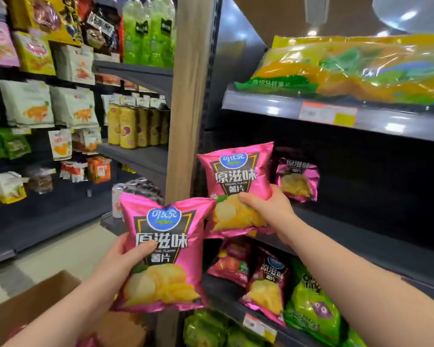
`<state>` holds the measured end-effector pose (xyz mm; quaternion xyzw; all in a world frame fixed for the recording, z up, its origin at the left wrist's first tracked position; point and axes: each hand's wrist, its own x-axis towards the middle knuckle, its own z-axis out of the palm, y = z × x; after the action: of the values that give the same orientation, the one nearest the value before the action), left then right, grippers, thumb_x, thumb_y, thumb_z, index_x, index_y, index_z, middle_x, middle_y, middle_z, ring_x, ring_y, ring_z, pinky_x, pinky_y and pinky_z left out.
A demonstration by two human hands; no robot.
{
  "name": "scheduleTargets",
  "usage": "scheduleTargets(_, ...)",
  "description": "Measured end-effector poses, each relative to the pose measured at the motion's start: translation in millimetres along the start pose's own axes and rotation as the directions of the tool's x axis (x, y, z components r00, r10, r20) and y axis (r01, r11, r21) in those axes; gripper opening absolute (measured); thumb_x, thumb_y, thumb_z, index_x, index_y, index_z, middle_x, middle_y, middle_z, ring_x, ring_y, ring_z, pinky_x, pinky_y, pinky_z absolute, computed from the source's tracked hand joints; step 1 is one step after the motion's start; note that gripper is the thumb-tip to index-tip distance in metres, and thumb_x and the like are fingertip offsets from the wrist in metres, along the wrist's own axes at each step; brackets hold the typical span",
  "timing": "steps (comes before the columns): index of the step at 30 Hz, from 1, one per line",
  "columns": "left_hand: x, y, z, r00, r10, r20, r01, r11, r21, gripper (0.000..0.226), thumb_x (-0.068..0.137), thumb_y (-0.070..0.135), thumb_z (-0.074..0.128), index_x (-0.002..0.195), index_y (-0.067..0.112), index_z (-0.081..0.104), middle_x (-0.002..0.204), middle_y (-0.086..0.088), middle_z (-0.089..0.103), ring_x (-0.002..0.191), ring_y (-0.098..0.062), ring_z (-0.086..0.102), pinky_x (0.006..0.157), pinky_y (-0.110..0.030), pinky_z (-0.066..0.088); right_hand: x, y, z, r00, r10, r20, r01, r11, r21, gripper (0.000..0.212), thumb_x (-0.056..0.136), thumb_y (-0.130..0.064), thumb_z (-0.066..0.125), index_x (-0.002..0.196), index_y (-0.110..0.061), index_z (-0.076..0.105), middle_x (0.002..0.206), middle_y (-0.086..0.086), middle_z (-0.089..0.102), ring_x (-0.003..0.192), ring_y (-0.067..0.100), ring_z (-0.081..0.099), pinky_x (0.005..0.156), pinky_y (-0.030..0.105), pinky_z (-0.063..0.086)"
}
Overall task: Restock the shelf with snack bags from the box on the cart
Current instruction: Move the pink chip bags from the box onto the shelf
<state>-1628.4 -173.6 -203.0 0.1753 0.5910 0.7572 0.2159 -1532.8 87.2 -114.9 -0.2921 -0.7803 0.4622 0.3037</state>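
Observation:
My left hand grips a pink chip bag by its left edge, held upright in front of the wooden shelf post. My right hand holds a second pink chip bag by its lower right corner, raised at the left end of the dark middle shelf. Another pink bag stands on that shelf just right of my hand. The open cardboard box is at the lower left, under my left forearm.
A wooden post divides the shelving. The upper right shelf carries large yellow bags. Below the middle shelf sit red, pink and green snack bags. On the left are hanging snacks and yellow canisters.

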Motion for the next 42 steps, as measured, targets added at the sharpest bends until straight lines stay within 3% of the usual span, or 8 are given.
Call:
scheduleTargets(4,32.1,7.9,57.8,0.999,0.032,0.042,-0.034,0.998,0.052,0.100,0.029,0.050,0.088,0.120,0.021,0.059,0.101,-0.001,0.076,0.091,-0.024,0.072,0.078,-0.038,0.056,48.7,20.1,-42.8,0.998,0.032,-0.062,-0.028,0.997,0.066,0.068,0.069,-0.039,0.080,0.123,-0.012,0.050,0.114,0.002,0.059,0.100,0.019,0.058,0.086,0.030,0.048)
scheduleTargets(9,68.7,17.5,109.3,0.993,0.109,0.037,-0.112,0.991,0.071,0.095,0.028,0.049,0.084,0.116,0.022,0.059,0.098,0.002,0.077,0.085,-0.018,0.074,0.067,-0.030,0.058,110.2,36.2,-61.2,0.993,0.054,-0.108,-0.045,0.996,0.082,0.086,0.067,-0.042,0.080,0.135,-0.007,0.040,0.134,0.011,0.051,0.117,0.026,0.052,0.101,0.036,0.043)
scheduleTargets(14,96.3,19.5,130.6,0.988,0.151,-0.042,-0.148,0.987,0.063,0.087,0.041,0.048,0.075,0.121,0.021,0.057,0.107,-0.002,0.074,0.096,-0.025,0.071,0.082,-0.039,0.055,158.1,52.4,-51.2,0.990,0.122,-0.077,-0.117,0.991,0.064,0.094,0.068,-0.050,0.078,0.138,-0.004,0.036,0.135,0.015,0.050,0.123,0.032,0.050,0.097,0.035,0.042)
scheduleTargets(20,114.3,21.2,135.3,0.984,0.170,-0.061,-0.166,0.984,0.071,0.089,0.040,0.047,0.076,0.122,0.018,0.057,0.104,-0.002,0.075,0.090,-0.021,0.073,0.065,-0.028,0.058,190.6,67.1,-23.1,0.987,0.133,-0.090,-0.122,0.986,0.116,0.106,0.060,-0.055,0.080,0.143,-0.011,0.029,0.142,0.013,0.045,0.130,0.032,0.044,0.108,0.038,0.038)
scheduleTargets(25,135.5,28.1,127.6,0.987,0.151,-0.054,-0.146,0.985,0.094,0.103,0.027,0.054,0.086,0.120,0.019,0.058,0.109,-0.006,0.073,0.097,-0.028,0.071,0.084,-0.042,0.055,208.6,71.5,-5.6,0.976,0.176,-0.127,-0.177,0.984,0.005,0.110,0.053,-0.075,0.065,0.141,-0.017,0.035,0.140,0.008,0.050,0.130,0.034,0.044,0.107,0.042,0.039)
scheduleTargets(29,150.7,36.3,121.1,0.989,0.147,-0.014,-0.145,0.983,0.109,0.106,0.022,0.059,0.087,0.118,0.023,0.058,0.106,-0.004,0.074,0.096,-0.026,0.071,0.088,-0.046,0.054,220.3,71.9,5.1,0.972,0.195,-0.131,-0.194,0.981,0.021,0.108,0.057,-0.066,0.074,0.142,-0.013,0.034,0.142,0.011,0.048,0.130,0.034,0.046,0.108,0.045,0.039)
scheduleTargets(34,170.4,45.7,114.0,0.991,0.126,0.048,-0.130,0.988,0.085,0.119,0.014,0.064,0.087,0.121,0.022,0.055,0.106,-0.004,0.074,0.093,-0.024,0.072,0.080,-0.042,0.055,241.3,79.4,19.0,0.971,0.164,-0.173,-0.164,0.986,0.015,0.119,0.030,-0.073,0.069,0.131,-0.014,0.047,0.128,0.010,0.060,0.116,0.031,0.058,0.099,0.043,0.048)
scheduleTargets(42,187.0,44.6,123.9,0.980,0.139,0.143,-0.149,0.987,0.066,0.081,0.037,0.047,0.083,0.111,0.021,0.060,0.100,-0.002,0.076,0.090,-0.022,0.073,0.081,-0.042,0.055,229.1,57.6,13.5,0.967,0.173,-0.189,-0.194,0.977,-0.094,0.096,0.058,-0.051,0.083,0.134,-0.010,0.042,0.134,0.015,0.053,0.123,0.033,0.052,0.103,0.036,0.043)
